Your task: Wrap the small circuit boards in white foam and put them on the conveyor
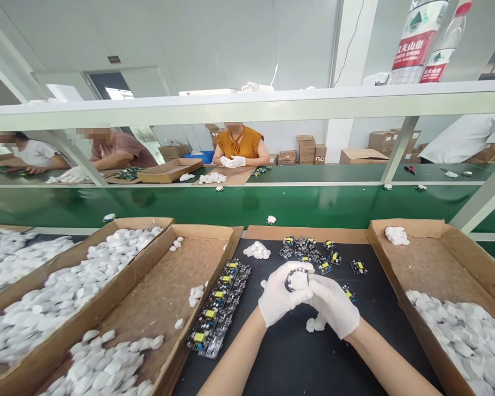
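Note:
My left hand (279, 296) and my right hand (334, 306), both in white gloves, meet over the black mat (297, 352). Together they close around a small white round housing (297, 279) with a dark part inside. A row of small circuit boards (219, 308) with yellow components lies along the mat's left edge. More loose boards (313, 253) are scattered at the far side of the mat. A little heap of white housings (256, 250) lies beside them, and a few white pieces (315, 323) rest under my right wrist.
Cardboard trays (157, 308) on the left and another tray (449, 275) on the right hold many white housings. A green conveyor belt (247, 206) runs across beyond them. Three seated people work at the far side; water bottles (421, 41) stand on the top shelf.

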`<state>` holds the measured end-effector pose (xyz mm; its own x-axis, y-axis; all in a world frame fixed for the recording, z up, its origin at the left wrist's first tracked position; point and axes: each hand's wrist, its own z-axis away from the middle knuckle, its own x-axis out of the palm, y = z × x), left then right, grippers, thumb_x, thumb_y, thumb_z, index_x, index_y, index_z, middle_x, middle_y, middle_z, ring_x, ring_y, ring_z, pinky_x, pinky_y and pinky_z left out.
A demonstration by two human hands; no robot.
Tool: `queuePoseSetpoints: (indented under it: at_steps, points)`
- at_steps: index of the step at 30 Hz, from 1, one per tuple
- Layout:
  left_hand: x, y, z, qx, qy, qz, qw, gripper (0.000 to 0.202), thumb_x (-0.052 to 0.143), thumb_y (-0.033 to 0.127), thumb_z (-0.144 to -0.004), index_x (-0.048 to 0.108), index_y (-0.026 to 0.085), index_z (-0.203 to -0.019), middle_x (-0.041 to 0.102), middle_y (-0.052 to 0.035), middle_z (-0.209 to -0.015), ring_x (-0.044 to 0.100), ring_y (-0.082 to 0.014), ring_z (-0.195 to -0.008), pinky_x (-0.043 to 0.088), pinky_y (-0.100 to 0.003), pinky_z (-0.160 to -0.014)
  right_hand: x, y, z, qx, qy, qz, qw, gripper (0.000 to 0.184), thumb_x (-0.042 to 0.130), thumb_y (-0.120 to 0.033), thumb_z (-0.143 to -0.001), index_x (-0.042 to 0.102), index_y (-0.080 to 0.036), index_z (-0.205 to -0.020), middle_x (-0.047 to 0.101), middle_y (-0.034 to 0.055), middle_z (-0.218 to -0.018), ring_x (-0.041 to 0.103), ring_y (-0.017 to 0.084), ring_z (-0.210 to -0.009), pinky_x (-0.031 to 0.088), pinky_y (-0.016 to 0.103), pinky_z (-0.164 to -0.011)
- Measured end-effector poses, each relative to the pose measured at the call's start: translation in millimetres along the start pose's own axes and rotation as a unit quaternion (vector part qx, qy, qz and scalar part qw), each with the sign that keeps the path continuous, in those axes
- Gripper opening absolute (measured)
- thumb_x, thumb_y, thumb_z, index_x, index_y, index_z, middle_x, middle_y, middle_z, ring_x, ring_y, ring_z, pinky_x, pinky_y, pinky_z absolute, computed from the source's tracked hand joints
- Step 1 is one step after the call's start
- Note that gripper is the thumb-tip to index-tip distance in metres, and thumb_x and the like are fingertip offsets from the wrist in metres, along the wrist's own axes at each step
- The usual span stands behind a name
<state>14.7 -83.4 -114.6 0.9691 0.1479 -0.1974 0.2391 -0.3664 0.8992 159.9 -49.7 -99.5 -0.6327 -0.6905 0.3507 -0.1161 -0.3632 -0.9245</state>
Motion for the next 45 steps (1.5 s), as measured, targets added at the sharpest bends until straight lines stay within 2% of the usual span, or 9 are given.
queuePoseSetpoints:
  at_steps: [3,7,12,15,18,21,25,37,45]
  points:
    - [3.0,-3.6,1.1,0.000,-0.005,0.045,0.999,0.044,0.073,0.037,-0.067,0.062,0.018,-0.105,0.065,-0.0077,-0.107,0.060,-0.0236,-0.099,0.048,-0.036,-0.088,1.9,4.4,-2.1,0.003,-0.019,-0.026,0.999,0.036,0.057,-0.043,-0.077,0.057,-0.018,-0.104,0.062,0.0080,-0.096,0.061,0.020,-0.078,0.033,0.014,-0.033]
    - [8.0,-5.3,0.3,0.019,0.003,0.035,0.999,0.049,0.070,0.045,-0.069,0.060,0.018,-0.109,0.060,-0.0099,-0.114,0.057,-0.0256,-0.104,0.045,-0.039,-0.092,3.5,6.6,-4.7,0.009,-0.023,-0.049,0.999,0.039,0.058,-0.047,-0.075,0.056,-0.020,-0.104,0.062,0.0066,-0.093,0.061,0.019,-0.073,0.032,0.014,-0.033]
    - [6.5,3.2,-0.7,0.026,-0.020,0.031,0.999,0.044,0.068,0.031,-0.069,0.058,0.018,-0.110,0.057,-0.0104,-0.115,0.057,-0.0244,-0.102,0.047,-0.037,-0.089,3.8,0.6,-2.1,0.023,0.000,-0.037,0.999,0.038,0.062,-0.046,-0.072,0.058,-0.018,-0.096,0.059,0.0033,-0.077,0.054,0.015,-0.061,0.032,0.014,-0.033]
    - [4.5,6.2,0.2,0.022,-0.030,0.009,0.999,0.044,0.064,0.019,-0.068,0.057,0.019,-0.112,0.059,-0.0087,-0.112,0.059,-0.0220,-0.097,0.049,-0.035,-0.085,3.9,-2.0,-1.2,0.013,-0.010,-0.029,0.999,0.037,0.062,-0.045,-0.072,0.058,-0.017,-0.095,0.059,0.0048,-0.079,0.053,0.015,-0.064,0.033,0.014,-0.034]
    - [5.2,2.8,0.6,0.035,-0.001,-0.057,0.998,0.043,0.062,0.014,-0.066,0.059,0.019,-0.108,0.061,-0.0073,-0.109,0.060,-0.0211,-0.096,0.051,-0.035,-0.084,3.3,-1.7,-2.5,0.014,-0.002,-0.026,1.000,0.033,0.059,-0.042,-0.072,0.059,-0.016,-0.092,0.059,0.0044,-0.076,0.052,0.014,-0.061,0.034,0.015,-0.035]
    - [7.5,-4.0,-0.2,0.076,0.034,-0.159,0.984,0.039,0.065,0.015,-0.061,0.063,0.021,-0.099,0.066,-0.0053,-0.101,0.061,-0.0223,-0.095,0.050,-0.038,-0.086,1.7,1.3,-4.8,0.033,0.036,0.024,0.999,0.032,0.057,-0.045,-0.071,0.058,-0.016,-0.085,0.053,0.0000,-0.066,0.048,0.010,-0.049,0.036,0.017,-0.032]
    - [9.8,-9.2,-1.8,0.104,0.030,-0.218,0.970,0.040,0.064,0.014,-0.059,0.064,0.023,-0.098,0.069,-0.0031,-0.097,0.063,-0.0217,-0.092,0.051,-0.038,-0.085,0.1,3.6,-5.9,0.064,0.072,0.108,0.989,0.039,0.064,-0.049,-0.065,0.056,-0.015,-0.082,0.048,-0.0047,-0.058,0.043,0.007,-0.033,0.037,0.020,-0.028]
    - [12.4,1.5,-2.5,0.098,0.018,-0.191,0.977,0.033,0.062,0.011,-0.061,0.064,0.022,-0.092,0.068,-0.0029,-0.098,0.062,-0.0206,-0.093,0.051,-0.036,-0.086,-6.1,13.3,-7.0,0.019,0.070,0.108,0.992,0.046,0.058,-0.059,-0.070,0.052,-0.014,-0.077,0.048,-0.0036,-0.057,0.045,0.008,-0.034,0.038,0.020,-0.028]
    - [9.0,-0.3,-3.8,0.098,0.010,-0.187,0.977,0.038,0.070,0.016,-0.060,0.063,0.022,-0.097,0.066,-0.0039,-0.102,0.060,-0.0217,-0.099,0.048,-0.037,-0.090,-5.4,11.8,-4.7,0.010,0.059,0.048,0.997,0.049,0.055,-0.059,-0.075,0.053,-0.016,-0.099,0.051,-0.0023,-0.065,0.049,0.010,-0.040,0.043,0.023,-0.031]
